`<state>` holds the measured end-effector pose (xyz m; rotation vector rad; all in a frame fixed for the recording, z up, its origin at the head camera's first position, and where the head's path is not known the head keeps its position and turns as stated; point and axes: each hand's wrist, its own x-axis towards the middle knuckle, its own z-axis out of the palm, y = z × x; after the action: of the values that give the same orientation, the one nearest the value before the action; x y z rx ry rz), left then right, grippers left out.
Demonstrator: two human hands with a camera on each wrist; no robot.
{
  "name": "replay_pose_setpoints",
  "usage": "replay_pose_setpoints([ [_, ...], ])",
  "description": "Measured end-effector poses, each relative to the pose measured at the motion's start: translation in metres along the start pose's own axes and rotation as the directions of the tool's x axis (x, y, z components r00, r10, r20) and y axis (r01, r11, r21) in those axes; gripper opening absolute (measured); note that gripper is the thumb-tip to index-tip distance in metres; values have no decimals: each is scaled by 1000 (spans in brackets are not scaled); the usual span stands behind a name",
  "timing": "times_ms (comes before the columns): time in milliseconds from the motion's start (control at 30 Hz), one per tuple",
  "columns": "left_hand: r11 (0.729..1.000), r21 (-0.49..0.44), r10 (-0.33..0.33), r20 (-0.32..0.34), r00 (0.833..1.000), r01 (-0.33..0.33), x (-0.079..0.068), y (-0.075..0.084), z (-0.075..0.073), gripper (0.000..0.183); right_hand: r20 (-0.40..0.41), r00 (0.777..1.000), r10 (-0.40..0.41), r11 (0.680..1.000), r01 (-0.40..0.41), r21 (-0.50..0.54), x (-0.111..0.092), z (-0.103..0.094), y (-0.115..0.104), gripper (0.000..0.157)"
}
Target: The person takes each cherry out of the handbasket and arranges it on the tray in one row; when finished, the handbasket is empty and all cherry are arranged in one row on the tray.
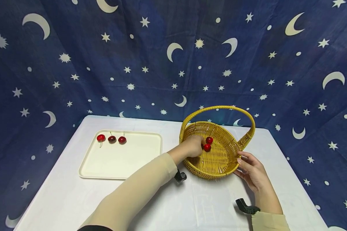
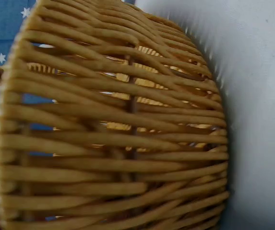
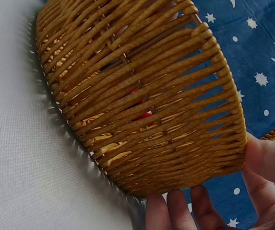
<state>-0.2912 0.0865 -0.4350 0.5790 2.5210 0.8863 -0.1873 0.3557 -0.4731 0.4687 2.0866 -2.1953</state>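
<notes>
A yellow woven basket (image 1: 217, 162) with a tall arched handle sits on the table. My left hand (image 1: 192, 146) reaches over its near left rim, down inside. Its fingertips are partly hidden behind the hand, right beside two red cherries, an upper cherry (image 1: 209, 140) and a lower cherry (image 1: 207, 147); I cannot tell whether they pinch one. My right hand (image 1: 253, 170) grips the basket's right rim, thumb on top and fingers against the outer wall. In the right wrist view, thumb and fingers hold the woven wall (image 3: 171, 115), and red shows through the gaps.
A cream rectangular tray (image 1: 121, 163) lies at the left of the white-covered table (image 1: 208, 202). Three cherries with stems, a bright red cherry (image 1: 101, 138), a dark cherry (image 1: 111, 139) and a red cherry (image 1: 122, 140), lie along its far side. Behind hangs a blue star-and-moon cloth (image 1: 150, 57).
</notes>
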Motion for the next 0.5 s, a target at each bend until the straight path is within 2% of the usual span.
replay_pose_setpoints([
  [300, 996, 84, 13, -1, 1000, -13, 0, 1, 10, 17, -5, 1000, -6, 1000, 5, -16, -2, 0, -1, 29],
  [400, 994, 106, 38, 11, 999, -39, -2, 2, 12, 16, -5, 1000, -13, 1000, 13, -17, -2, 0, -1, 29],
  [500, 988, 118, 95, 14, 995, -96, -6, 3, 11, 18, -5, 1000, -16, 1000, 16, -15, -1, 0, -1, 30],
])
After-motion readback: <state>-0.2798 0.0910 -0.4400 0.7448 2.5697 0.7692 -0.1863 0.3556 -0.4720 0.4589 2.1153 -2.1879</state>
